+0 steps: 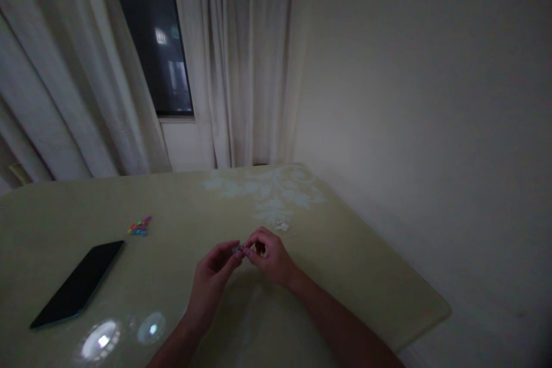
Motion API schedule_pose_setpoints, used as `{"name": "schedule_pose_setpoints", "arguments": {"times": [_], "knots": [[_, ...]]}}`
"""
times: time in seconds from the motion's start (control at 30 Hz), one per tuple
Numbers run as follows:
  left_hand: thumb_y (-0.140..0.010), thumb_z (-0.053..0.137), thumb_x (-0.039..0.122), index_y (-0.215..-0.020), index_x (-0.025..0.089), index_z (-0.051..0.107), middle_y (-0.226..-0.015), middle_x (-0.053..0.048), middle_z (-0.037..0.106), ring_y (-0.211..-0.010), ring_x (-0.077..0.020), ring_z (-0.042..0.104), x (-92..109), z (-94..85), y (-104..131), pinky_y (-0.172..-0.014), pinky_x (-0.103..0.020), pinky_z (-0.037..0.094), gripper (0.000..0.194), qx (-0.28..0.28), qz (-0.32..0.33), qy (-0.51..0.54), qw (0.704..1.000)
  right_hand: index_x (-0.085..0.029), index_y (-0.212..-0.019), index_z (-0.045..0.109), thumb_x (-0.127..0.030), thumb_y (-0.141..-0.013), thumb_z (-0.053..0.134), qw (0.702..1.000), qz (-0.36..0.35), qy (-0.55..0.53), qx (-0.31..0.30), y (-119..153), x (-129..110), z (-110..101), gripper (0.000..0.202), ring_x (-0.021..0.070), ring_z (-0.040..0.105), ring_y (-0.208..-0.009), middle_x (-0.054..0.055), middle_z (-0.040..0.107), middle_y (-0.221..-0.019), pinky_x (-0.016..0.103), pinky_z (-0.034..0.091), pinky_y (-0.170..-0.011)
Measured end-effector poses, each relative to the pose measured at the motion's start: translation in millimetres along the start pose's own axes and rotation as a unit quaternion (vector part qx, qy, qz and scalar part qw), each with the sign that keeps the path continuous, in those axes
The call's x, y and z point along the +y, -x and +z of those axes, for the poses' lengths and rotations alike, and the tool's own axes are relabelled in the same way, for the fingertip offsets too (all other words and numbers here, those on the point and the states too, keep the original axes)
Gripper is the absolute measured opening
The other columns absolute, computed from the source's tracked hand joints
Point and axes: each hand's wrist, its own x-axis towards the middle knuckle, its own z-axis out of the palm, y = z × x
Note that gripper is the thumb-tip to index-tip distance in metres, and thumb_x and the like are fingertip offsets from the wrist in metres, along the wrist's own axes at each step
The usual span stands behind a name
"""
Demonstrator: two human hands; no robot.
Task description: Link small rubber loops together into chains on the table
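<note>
Both hands meet above the middle of the table, fingertips nearly touching. Between the thumb and fingers of my left hand (215, 264) is a small shiny object (238, 249), too small to name. My right hand (268, 253) pinches at the right side of that same object with thumb and forefinger. Just beyond my right hand lies a small whitish item (282, 225) on the tabletop. A little heap of small multicoloured pieces (140, 226) rests farther to the left.
A dark flat tablet-like device (80, 283) lies at the left of the pale table (345, 264). Light reflections shine on the surface near the front left. A wall runs along the right, with curtains (241, 57) and a window (150, 34) behind.
</note>
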Motion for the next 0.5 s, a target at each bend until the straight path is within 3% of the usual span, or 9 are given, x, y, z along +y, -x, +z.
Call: {"name": "schedule_pose_setpoints", "arguments": {"times": [0.27, 0.4, 0.5], "knots": [[-0.068, 0.089, 0.049, -0.101, 0.018, 0.077, -0.094, -0.008, 0.081, -0.088, -0.0253, 0.076, 5.6, 2.0, 1.1, -0.082, -0.034, 0.061, 0.047, 0.001, 0.003, -0.008, 1.000, -0.019, -0.086, 0.075, -0.024, -0.085, 0.072, 1.000, -0.020, -0.020, -0.001, 0.6, -2.4, 0.6, 0.005, 0.0133, 0.054, -0.070, 0.002, 0.062, -0.083, 0.026, 0.045, -0.066], [-0.070, 0.087, 0.050, -0.102, 0.018, 0.076, -0.086, -0.006, 0.079, -0.080, -0.0230, 0.074, 4.9, 0.3, 0.3, -0.076, -0.033, 0.061, 0.046, -0.006, 0.011, -0.020, 1.000, -0.020, -0.090, 0.074, -0.029, -0.084, 0.073, 0.998, 0.029, -0.041, 0.029, -0.6, -5.5, -1.6, 0.011, 0.0137, 0.055, -0.070, 0.001, 0.062, -0.081, 0.026, 0.044, -0.066], [-0.075, 0.085, 0.049, -0.107, 0.019, 0.075, -0.091, -0.007, 0.078, -0.082, -0.0227, 0.073, 6.6, 0.6, 0.9, -0.076, -0.032, 0.059, 0.045, -0.035, 0.032, -0.028, 0.998, -0.019, -0.100, 0.075, -0.036, -0.084, 0.074, 0.994, 0.072, -0.080, -0.002, -1.0, -2.8, -2.7, 0.023, 0.0144, 0.058, -0.072, 0.002, 0.066, -0.083, 0.026, 0.045, -0.066]]}}
